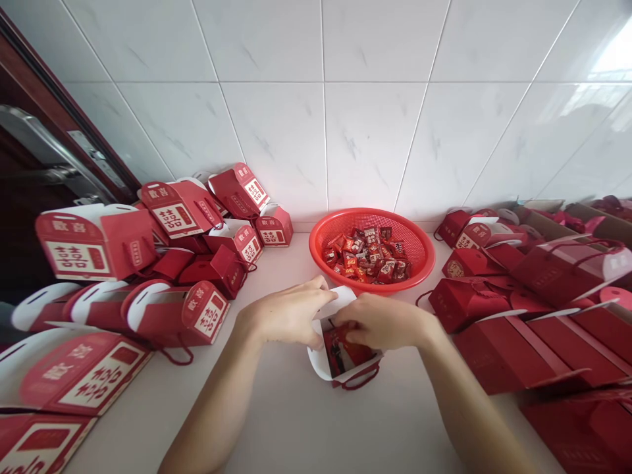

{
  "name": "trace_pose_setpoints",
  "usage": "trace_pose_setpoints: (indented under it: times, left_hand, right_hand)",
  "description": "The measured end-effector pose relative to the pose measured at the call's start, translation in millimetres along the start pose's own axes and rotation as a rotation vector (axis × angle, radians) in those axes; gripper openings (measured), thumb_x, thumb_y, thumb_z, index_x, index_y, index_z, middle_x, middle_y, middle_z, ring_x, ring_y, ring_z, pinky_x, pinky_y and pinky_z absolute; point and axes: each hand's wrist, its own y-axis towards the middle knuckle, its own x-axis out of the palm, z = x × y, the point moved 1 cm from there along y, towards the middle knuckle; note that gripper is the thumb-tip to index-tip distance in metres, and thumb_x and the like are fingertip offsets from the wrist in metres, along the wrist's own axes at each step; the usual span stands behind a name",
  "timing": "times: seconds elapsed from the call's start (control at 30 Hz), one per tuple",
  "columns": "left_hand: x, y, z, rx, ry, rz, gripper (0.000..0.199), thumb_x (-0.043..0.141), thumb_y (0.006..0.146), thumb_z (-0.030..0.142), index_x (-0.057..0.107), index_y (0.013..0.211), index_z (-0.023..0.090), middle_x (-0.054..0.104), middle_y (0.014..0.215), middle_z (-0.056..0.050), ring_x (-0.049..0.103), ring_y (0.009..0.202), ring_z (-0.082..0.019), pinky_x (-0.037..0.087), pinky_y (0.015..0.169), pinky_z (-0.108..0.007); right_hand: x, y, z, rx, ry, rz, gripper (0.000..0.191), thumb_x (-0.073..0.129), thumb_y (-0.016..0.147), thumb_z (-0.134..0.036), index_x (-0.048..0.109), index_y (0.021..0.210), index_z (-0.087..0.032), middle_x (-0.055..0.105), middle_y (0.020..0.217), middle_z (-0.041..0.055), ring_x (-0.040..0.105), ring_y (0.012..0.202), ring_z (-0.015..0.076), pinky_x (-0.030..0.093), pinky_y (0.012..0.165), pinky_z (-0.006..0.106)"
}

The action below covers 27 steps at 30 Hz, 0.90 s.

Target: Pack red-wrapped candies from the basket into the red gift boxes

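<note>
An open paper gift box (320, 361), white inside with a red cord handle, sits on the table in front of me. Red and dark wrapped packets (340, 349) fill its inside. My left hand (286, 313) grips the box at its left side, thumb over the edge and fingers behind the raised flap. The fingers of my right hand (380, 322) are curled down into the box over the packets; whatever they pinch is hidden. Just beyond both hands stands a red plastic basket (419, 270) holding many small wrapped candies (368, 253).
Red gift boxes (178, 309) with white labels are stacked along the left. More red boxes (513, 349) crowd the right side, some with cord handles. A tiled wall (375, 145) closes off the back, and a dark door with a metal handle (44, 171) is at far left.
</note>
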Motion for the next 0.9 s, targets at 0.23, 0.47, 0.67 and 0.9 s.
trace_pose_setpoints:
  times: [0.23,0.47,0.67,0.9]
  left_hand:
    - [2.0,-1,-1,0.035,-0.006,0.014,0.052,0.074,0.067,0.027,0.062,0.118,0.024,0.054,0.115,-0.003,0.059,0.102,-0.023,0.047,0.078,-0.029]
    - [2.7,-10,7,0.041,0.050,-0.002,0.069,0.072,0.068,0.018,0.054,0.134,0.030,0.054,0.120,-0.004,0.060,0.104,-0.024,0.047,0.076,-0.028]
    - [2.0,-10,9,0.055,0.076,-0.013,0.059,0.071,0.070,0.024,0.059,0.128,0.027,0.054,0.110,-0.003,0.060,0.101,-0.023,0.046,0.071,-0.027]
    - [-1.6,-12,6,0.147,0.089,0.066,0.061,0.066,0.072,0.019,0.058,0.131,0.029,0.052,0.118,-0.003,0.062,0.103,-0.022,0.046,0.074,-0.027]
  right_hand:
    - [-25,-38,12,0.051,0.109,0.221,0.015,0.062,0.086,-0.016,0.072,0.097,-0.019,0.072,0.088,0.0023,0.064,0.078,0.0164,0.041,0.066,0.026]
    - [-20,-37,11,0.096,0.041,0.167,0.009,0.067,0.083,-0.019,0.074,0.088,-0.021,0.070,0.090,0.0027,0.062,0.080,0.0181,0.040,0.068,0.028]
    - [-17,-33,14,0.197,0.025,0.105,0.016,0.071,0.080,-0.019,0.077,0.094,-0.020,0.073,0.100,0.0061,0.065,0.096,0.0252,0.044,0.076,0.030]
    - [-20,-36,21,0.164,0.038,0.131,0.016,0.064,0.082,-0.011,0.073,0.093,-0.019,0.073,0.087,0.0039,0.065,0.079,0.0200,0.043,0.067,0.028]
